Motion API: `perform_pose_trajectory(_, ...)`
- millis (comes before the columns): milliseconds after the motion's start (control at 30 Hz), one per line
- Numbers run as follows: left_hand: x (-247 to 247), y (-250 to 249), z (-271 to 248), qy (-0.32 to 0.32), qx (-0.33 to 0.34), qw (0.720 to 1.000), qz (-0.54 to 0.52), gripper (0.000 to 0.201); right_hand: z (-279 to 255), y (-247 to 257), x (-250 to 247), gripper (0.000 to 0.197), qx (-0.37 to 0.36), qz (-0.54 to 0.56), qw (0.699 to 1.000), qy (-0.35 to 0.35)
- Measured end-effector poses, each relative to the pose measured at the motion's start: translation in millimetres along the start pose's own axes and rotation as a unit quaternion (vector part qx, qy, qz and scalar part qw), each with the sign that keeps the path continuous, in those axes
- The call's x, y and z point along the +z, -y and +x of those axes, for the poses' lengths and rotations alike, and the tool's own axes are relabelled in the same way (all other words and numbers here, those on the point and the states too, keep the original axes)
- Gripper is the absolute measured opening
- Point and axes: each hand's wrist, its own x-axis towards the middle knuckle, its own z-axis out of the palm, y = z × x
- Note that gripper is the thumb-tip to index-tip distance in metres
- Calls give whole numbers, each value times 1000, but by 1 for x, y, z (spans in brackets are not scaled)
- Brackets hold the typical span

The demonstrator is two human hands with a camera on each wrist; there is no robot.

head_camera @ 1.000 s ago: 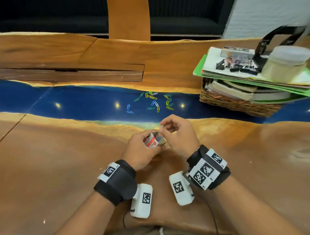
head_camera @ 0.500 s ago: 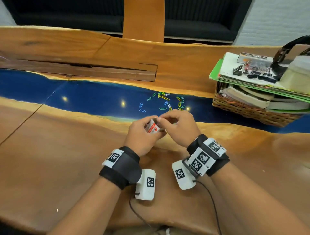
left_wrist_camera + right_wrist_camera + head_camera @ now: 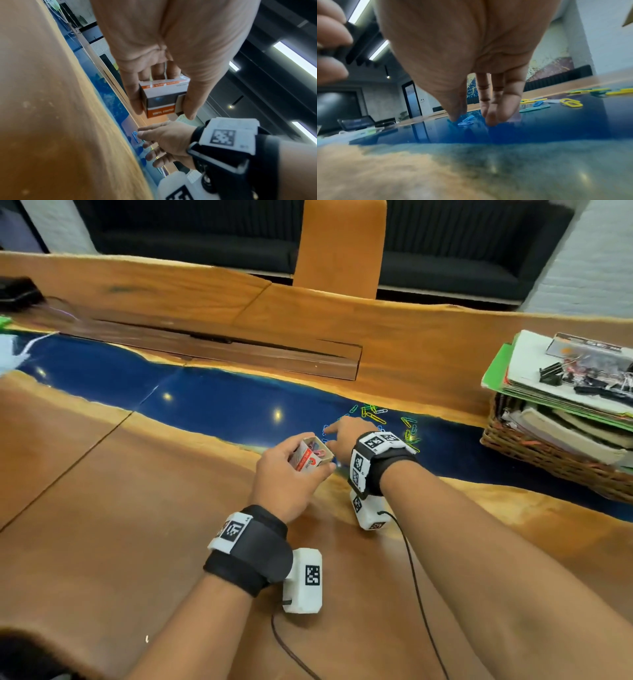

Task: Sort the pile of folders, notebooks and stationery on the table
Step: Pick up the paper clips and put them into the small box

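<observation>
Head view: left hand (image 3: 286, 477) grips a small cardboard paper-clip box (image 3: 311, 455), white with orange bands, open-topped, held above the glossy wooden table (image 3: 102, 508). Right hand (image 3: 346, 433), fingers extended, touches a blue clip (image 3: 466, 121) among scattered coloured paper clips (image 3: 390, 419) on the blue resin strip.

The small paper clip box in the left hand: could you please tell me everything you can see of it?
The paper clip box is a small cardboard carton, white with orange-red bands and a dark panel, one band printed in white letters. Its top is open, showing brown inner card and coloured clips inside. The left hand holds it tilted above the wooden table, thumb on one side and fingers on the other. Nothing else touches it.
</observation>
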Motion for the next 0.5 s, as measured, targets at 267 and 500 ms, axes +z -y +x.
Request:
perform_pose_trajectory(267,0,9,1,-10,-22,1000,-13,46,8,13,8,18,27,-18,999,-31)
perform_pose_trajectory(500,6,7,-5,6,-32,999,-17,45,-24,5,13,8,43,91,995,23)
